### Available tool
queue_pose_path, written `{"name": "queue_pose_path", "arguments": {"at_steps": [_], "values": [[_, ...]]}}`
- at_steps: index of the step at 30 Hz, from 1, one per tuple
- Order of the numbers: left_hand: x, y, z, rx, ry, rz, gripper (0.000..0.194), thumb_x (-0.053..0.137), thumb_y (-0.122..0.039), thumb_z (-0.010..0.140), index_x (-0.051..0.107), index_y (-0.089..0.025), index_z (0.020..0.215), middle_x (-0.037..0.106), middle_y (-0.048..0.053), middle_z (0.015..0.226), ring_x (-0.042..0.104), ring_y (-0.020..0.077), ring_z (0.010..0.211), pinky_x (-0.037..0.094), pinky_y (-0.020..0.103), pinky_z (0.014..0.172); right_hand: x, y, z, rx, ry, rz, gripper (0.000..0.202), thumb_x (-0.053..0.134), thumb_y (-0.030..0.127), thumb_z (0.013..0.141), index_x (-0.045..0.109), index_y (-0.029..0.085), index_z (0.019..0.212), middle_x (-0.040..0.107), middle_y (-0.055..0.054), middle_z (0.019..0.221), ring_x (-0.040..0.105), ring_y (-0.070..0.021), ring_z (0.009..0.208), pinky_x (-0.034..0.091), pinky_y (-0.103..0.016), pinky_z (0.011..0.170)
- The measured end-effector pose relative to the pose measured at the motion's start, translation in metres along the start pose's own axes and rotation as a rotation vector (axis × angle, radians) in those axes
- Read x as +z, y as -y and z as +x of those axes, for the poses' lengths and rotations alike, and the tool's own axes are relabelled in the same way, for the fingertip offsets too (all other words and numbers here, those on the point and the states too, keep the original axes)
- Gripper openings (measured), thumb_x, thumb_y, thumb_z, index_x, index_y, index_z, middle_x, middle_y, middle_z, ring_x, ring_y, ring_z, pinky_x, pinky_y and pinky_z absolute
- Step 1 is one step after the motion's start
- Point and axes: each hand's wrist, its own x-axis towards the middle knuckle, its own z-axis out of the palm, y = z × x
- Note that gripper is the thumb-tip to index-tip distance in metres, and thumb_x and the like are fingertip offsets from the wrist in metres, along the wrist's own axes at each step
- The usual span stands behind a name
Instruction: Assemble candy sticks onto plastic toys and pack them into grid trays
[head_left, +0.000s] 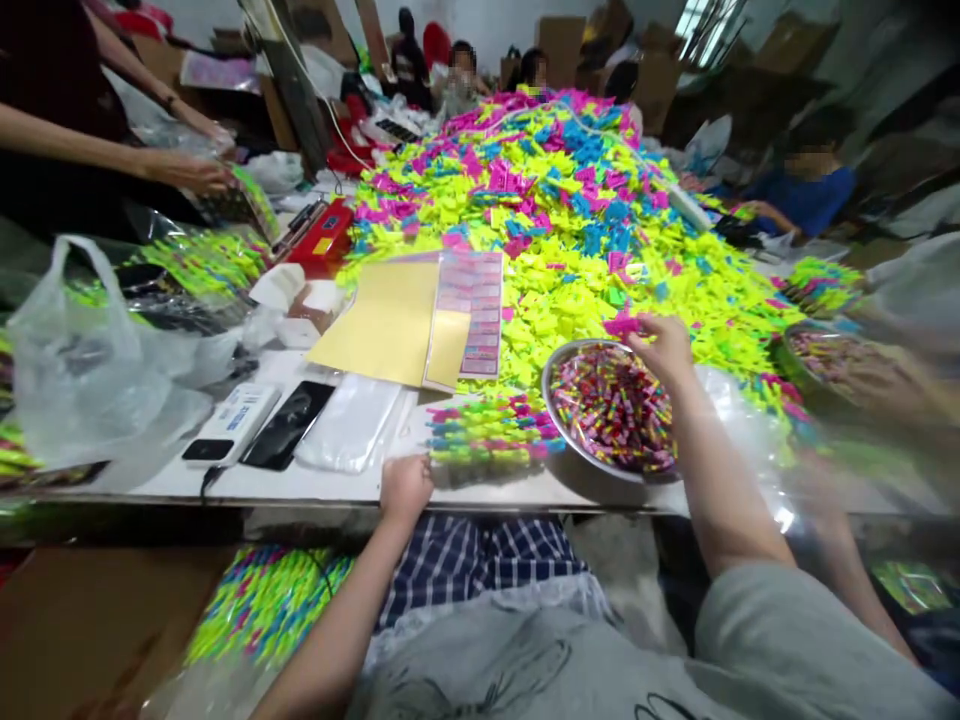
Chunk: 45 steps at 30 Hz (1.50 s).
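The right hand (664, 345) pinches a pink piece (622, 325) between thumb and fingers, just above the far rim of a round metal bowl (550, 400). The bowl, full of small wrapped pieces (611, 410), stands near the front edge of the counter (517, 492). The left hand (407, 487) is curled at that edge, at the left end of a row of bright plastic pieces (487, 428); whether its fingers grip anything I cannot tell. The row reaches right to beside the bowl.

Behind the bowl rises a large pile (555, 230) of yellow, pink and blue pieces. A yellow sheet (379, 320) and a pink printed sheet (480, 340) lie at its near left side. Left of the row, along the front, are clear flat bags (349, 425), a black phone (289, 425) and a white device (236, 420) with a cable. At the far left, another person's hands (187, 165) hold colourful pieces.
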Motion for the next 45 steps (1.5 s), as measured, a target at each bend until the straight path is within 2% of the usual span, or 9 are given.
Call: {"name": "queue_pose_path", "arguments": {"at_steps": [6, 15, 17, 20, 23, 27, 33, 39, 45], "values": [[-0.001, 0.000, 0.000, -0.009, -0.057, -0.164, 0.016, 0.042, -0.013, 0.063, 0.055, -0.019, 0.057, 0.062, 0.004, 0.064, 0.056, 0.0210, 0.073, 0.034, 0.032, 0.075, -0.018, 0.000, -0.091, -0.173, 0.161, -0.233, 0.024, 0.055, 0.028, 0.073, 0.065, 0.017, 0.092, 0.065, -0.007, 0.081, 0.052, -0.0225, 0.078, 0.038, -0.036, 0.074], [-0.026, -0.036, -0.050, -0.172, -0.351, -0.595, 0.023, 0.029, -0.024, 0.077, 0.051, -0.018, 0.070, 0.058, 0.006, 0.074, 0.054, 0.0182, 0.078, 0.041, 0.032, 0.075, -0.048, 0.029, -0.112, -0.132, 0.016, -0.095, 0.022, 0.053, 0.033, 0.080, 0.064, 0.020, 0.093, 0.066, -0.006, 0.086, 0.055, -0.0209, 0.082, 0.039, -0.036, 0.078], [-0.041, -0.072, -0.069, -0.116, -0.243, -0.749, 0.028, 0.030, -0.032, 0.081, 0.053, -0.017, 0.081, 0.056, 0.001, 0.064, 0.053, 0.0138, 0.062, 0.044, 0.026, 0.063, -0.056, 0.063, -0.126, -0.166, -0.001, -0.011, 0.020, 0.053, 0.032, 0.081, 0.064, 0.022, 0.094, 0.066, -0.005, 0.090, 0.055, -0.0206, 0.085, 0.040, -0.036, 0.078], [-0.063, -0.119, -0.080, -0.018, 0.454, -1.441, 0.051, 0.023, -0.051, 0.085, 0.041, -0.015, 0.117, 0.056, 0.000, 0.061, 0.050, 0.0114, 0.050, 0.040, 0.023, 0.050, -0.062, 0.122, -0.153, -0.303, 0.125, 0.162, 0.019, 0.054, 0.026, 0.082, 0.063, 0.027, 0.099, 0.065, -0.002, 0.099, 0.055, -0.0191, 0.089, 0.038, -0.037, 0.082], [-0.074, -0.137, -0.076, -0.133, 0.747, -1.745, 0.066, 0.018, -0.064, 0.080, 0.044, -0.013, 0.114, 0.052, -0.001, 0.054, 0.042, 0.0088, 0.041, 0.030, 0.020, 0.041, -0.062, 0.167, -0.173, -0.460, 0.328, 0.344, 0.026, 0.053, 0.021, 0.083, 0.059, 0.030, 0.107, 0.063, 0.000, 0.104, 0.053, -0.0179, 0.091, 0.039, -0.035, 0.081], [-0.078, -0.129, -0.069, -0.316, 0.671, -1.709, 0.030, 0.051, -0.046, 0.078, 0.051, -0.016, 0.083, 0.043, -0.006, 0.051, 0.037, 0.0050, 0.042, 0.026, 0.017, 0.042, -0.055, 0.184, -0.186, -0.364, 0.447, 0.475, 0.033, 0.049, 0.018, 0.083, 0.051, 0.025, 0.115, 0.059, -0.005, 0.108, 0.051, -0.0187, 0.094, 0.041, -0.036, 0.082], [-0.086, -0.121, -0.065, -0.321, 0.483, -1.534, 0.030, 0.052, -0.042, 0.078, 0.048, -0.017, 0.096, 0.057, -0.002, 0.061, 0.048, 0.0066, 0.048, 0.032, 0.017, 0.043, -0.035, 0.178, -0.205, 0.213, 0.482, 0.763, 0.032, 0.045, 0.020, 0.082, 0.043, 0.020, 0.115, 0.054, -0.009, 0.107, 0.051, -0.0184, 0.099, 0.041, -0.035, 0.087], [-0.095, -0.121, -0.064, -0.355, 0.266, -1.488, 0.028, 0.051, -0.040, 0.079, 0.045, -0.019, 0.097, 0.045, -0.008, 0.051, 0.036, 0.0042, 0.040, 0.026, 0.016, 0.041, -0.032, 0.211, -0.210, 0.628, 0.868, 1.183, 0.021, 0.054, 0.036, 0.078, 0.055, 0.016, 0.085, 0.052, 0.002, 0.065, 0.046, -0.0087, 0.052, 0.037, -0.020, 0.049], [-0.096, -0.123, -0.067, -0.404, 0.202, -1.525, 0.032, 0.053, -0.040, 0.077, 0.046, -0.020, 0.101, 0.047, -0.007, 0.060, 0.036, 0.0037, 0.044, 0.032, 0.016, 0.046, -0.029, 0.230, -0.208, 0.589, 0.923, 1.330, 0.035, 0.047, 0.047, 0.082, 0.059, 0.015, 0.081, 0.037, 0.005, 0.054, 0.029, -0.0055, 0.047, 0.023, -0.018, 0.044]]}}
